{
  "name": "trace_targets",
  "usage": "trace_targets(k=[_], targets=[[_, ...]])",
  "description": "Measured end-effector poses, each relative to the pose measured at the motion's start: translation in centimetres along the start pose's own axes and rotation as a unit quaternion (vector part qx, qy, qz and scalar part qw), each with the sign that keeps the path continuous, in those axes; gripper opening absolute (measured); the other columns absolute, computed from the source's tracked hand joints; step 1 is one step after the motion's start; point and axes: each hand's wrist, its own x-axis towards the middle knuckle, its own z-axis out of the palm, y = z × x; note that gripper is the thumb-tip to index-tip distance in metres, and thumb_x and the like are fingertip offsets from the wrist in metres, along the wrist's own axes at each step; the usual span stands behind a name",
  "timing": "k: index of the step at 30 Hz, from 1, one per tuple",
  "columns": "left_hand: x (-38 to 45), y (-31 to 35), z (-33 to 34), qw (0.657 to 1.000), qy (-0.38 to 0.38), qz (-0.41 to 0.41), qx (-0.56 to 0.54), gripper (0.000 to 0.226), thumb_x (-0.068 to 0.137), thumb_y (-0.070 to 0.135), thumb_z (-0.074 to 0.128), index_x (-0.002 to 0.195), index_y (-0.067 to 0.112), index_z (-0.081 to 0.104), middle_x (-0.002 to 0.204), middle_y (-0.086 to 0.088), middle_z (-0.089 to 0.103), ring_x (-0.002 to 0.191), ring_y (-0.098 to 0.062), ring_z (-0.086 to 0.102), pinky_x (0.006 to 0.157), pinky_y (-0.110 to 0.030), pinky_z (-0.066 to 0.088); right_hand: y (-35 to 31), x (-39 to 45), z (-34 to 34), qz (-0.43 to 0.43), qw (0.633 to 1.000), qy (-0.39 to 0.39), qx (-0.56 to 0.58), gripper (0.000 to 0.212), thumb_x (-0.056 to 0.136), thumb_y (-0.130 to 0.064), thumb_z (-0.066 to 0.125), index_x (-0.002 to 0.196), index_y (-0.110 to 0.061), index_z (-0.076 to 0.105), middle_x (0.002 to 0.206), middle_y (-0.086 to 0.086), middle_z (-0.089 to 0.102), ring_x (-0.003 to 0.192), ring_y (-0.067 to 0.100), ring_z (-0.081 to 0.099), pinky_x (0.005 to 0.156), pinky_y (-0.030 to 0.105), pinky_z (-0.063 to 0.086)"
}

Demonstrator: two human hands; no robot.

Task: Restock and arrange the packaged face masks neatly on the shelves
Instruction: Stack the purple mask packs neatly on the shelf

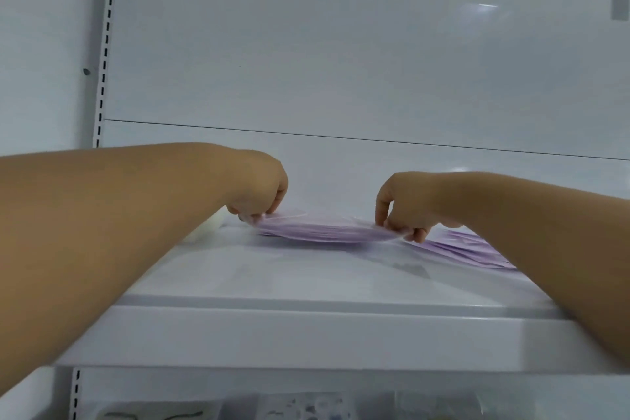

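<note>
Both forearms run out of the bottom corners of the view, and the right forearm covers the near end of a second flat lilac pack of masks [474, 246] that lies on the shelf just right of the one being handled, so how far it extends toward the shelf edge cannot be told. A pale rounded object [208, 228] shows only as a sliver behind the left forearm, too hidden to identify. The flat pack of lilac face masks in clear plastic wrap [324, 230] sits toward the back of the glossy white metal shelf [306, 334], its middle bowed slightly; whether its underside rests fully on the surface is hard to judge. The left hand [259, 194] pinches the left end of this pack with curled fingers, the fingertips partly lost in the crumpled wrap. The right hand [405, 204] pinches the right end, forefinger pointing down onto the top and the other fingers tucked under the edge. Behind stands a plain white back panel [341, 44] with a slotted upright [105, 44] at its left. Below the shelf's front lip, a lower tier [238, 409] holds blurred packaged goods that cannot be made out.
</note>
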Motion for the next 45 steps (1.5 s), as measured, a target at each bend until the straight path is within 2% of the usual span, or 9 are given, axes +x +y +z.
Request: trace_targets(k=[4, 13, 17, 21, 25, 30, 35, 41, 45], targets=[[0.9, 0.7, 1.5, 0.997, -0.041, 0.006, 0.069, 0.032, 0.084, -0.004, 0.055, 0.104, 0.018, 0.065, 0.099, -0.002, 0.071, 0.073, -0.022, 0.054, 0.046, -0.021, 0.034, 0.6, 0.9, 0.9, -0.017, 0.999, -0.022, -0.025, 0.024, 0.092, 0.003, 0.051, 0.087, -0.011, 0.068, 0.057, 0.001, 0.056, 0.036, 0.011, 0.056, 0.050, 0.020, 0.050], [1.5, 0.1, 2.1, 0.998, -0.038, -0.010, 0.058, 0.031, 0.082, -0.004, 0.056, 0.100, 0.019, 0.065, 0.091, -0.001, 0.068, 0.060, -0.018, 0.054, 0.044, -0.019, 0.034, 0.5, 1.8, 1.6, -0.028, 0.997, -0.023, -0.063, 0.028, 0.087, 0.002, 0.047, 0.091, -0.012, 0.071, 0.068, 0.007, 0.063, 0.056, 0.022, 0.061, 0.051, 0.023, 0.052], [1.3, 0.4, 2.5, 0.995, -0.007, -0.001, 0.100, 0.034, 0.082, -0.002, 0.062, 0.109, 0.016, 0.069, 0.107, -0.002, 0.072, 0.077, -0.021, 0.055, 0.048, -0.021, 0.033, 0.3, 1.1, 1.6, -0.031, 0.997, -0.009, -0.070, 0.027, 0.088, 0.000, 0.048, 0.088, -0.014, 0.071, 0.067, 0.003, 0.061, 0.057, 0.022, 0.059, 0.051, 0.022, 0.051], [0.9, -0.1, 2.5, 0.994, -0.003, 0.001, 0.106, 0.034, 0.082, -0.002, 0.059, 0.109, 0.014, 0.070, 0.093, 0.000, 0.064, 0.076, -0.021, 0.052, 0.047, -0.021, 0.032, 0.0, 0.4, 1.6, -0.033, 0.998, 0.002, -0.049, 0.025, 0.090, -0.002, 0.050, 0.089, -0.015, 0.071, 0.071, 0.005, 0.063, 0.051, 0.017, 0.060, 0.051, 0.022, 0.052], [0.2, 0.4, 2.3, 0.990, -0.005, 0.006, 0.140, 0.028, 0.086, -0.001, 0.052, 0.103, 0.016, 0.067, 0.100, -0.003, 0.065, 0.079, -0.022, 0.050, 0.049, -0.022, 0.033, 0.3, 0.1, 1.9, -0.023, 0.999, -0.002, -0.042, 0.022, 0.096, -0.007, 0.050, 0.096, -0.014, 0.070, 0.052, -0.002, 0.061, 0.045, 0.013, 0.058, 0.051, 0.022, 0.052], [-0.8, 0.9, 1.3, 0.991, 0.062, 0.022, 0.117, 0.035, 0.094, 0.006, 0.044, 0.117, 0.015, 0.068, 0.122, -0.002, 0.066, 0.104, -0.022, 0.061, 0.076, -0.028, 0.047, 0.6, -0.6, 1.0, -0.050, 0.989, 0.084, -0.107, 0.022, 0.097, -0.023, 0.056, 0.109, -0.018, 0.075, 0.102, -0.005, 0.065, 0.098, 0.019, 0.060, 0.085, 0.026, 0.046], [-2.8, 3.7, -0.8, 0.991, 0.102, 0.072, 0.042, 0.026, 0.096, 0.014, 0.047, 0.111, 0.019, 0.067, 0.117, 0.002, 0.064, 0.108, -0.022, 0.059, 0.079, -0.029, 0.046, 2.1, -1.8, -1.1, -0.046, 0.983, 0.159, -0.077, 0.020, 0.097, -0.026, 0.058, 0.105, -0.016, 0.073, 0.108, 0.001, 0.069, 0.093, 0.020, 0.058, 0.076, 0.027, 0.043], [-2.5, 11.1, -2.3, 0.991, 0.089, 0.097, 0.004, 0.025, 0.097, 0.015, 0.048, 0.112, 0.019, 0.067, 0.119, -0.001, 0.063, 0.109, -0.024, 0.059, 0.075, -0.028, 0.043, 4.9, -3.9, -2.7, -0.050, 0.983, 0.105, -0.142, 0.026, 0.095, -0.035, 0.063, 0.111, -0.016, 0.071, 0.116, 0.001, 0.067, 0.107, 0.023, 0.060, 0.088, 0.032, 0.048], [-1.6, 15.1, -3.0, 0.994, 0.064, 0.091, -0.013, 0.025, 0.096, 0.017, 0.050, 0.113, 0.021, 0.067, 0.118, 0.001, 0.063, 0.107, -0.023, 0.061, 0.076, -0.028, 0.045, 6.9, -5.3, -3.9, 0.004, 0.973, 0.014, -0.230, 0.060, 0.093, -0.063, 0.053, 0.124, -0.013, 0.061, 0.128, 0.002, 0.060, 0.119, 0.026, 0.055, 0.097, 0.037, 0.041]])
